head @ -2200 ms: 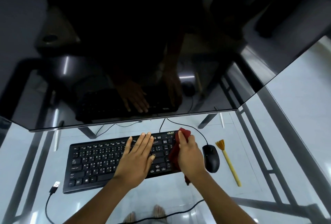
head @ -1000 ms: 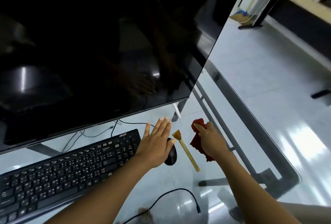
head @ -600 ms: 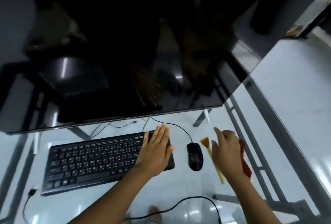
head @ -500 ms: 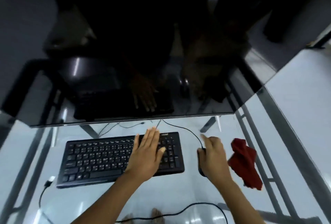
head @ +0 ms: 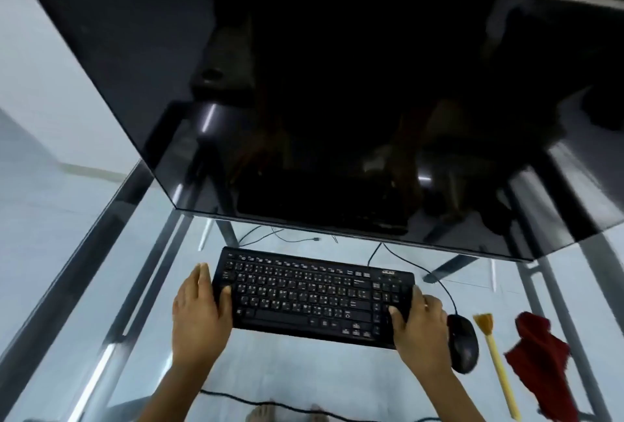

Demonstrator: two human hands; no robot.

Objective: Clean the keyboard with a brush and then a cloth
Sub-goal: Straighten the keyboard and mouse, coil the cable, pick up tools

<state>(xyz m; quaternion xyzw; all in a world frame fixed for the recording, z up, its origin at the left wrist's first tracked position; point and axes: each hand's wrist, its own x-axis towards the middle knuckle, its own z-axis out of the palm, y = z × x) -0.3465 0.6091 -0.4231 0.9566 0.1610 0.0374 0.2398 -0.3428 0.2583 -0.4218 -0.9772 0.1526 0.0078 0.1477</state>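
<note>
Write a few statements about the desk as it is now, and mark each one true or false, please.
1. The left hand holds the left end of the keyboard. True.
2. The right hand holds the red cloth. False: the cloth lies on the glass table, and the right hand holds the right end of the keyboard.
3. The brush lies between the mouse and the cloth. True.
4. The monitor shows a bright picture. False: its screen is dark.
</note>
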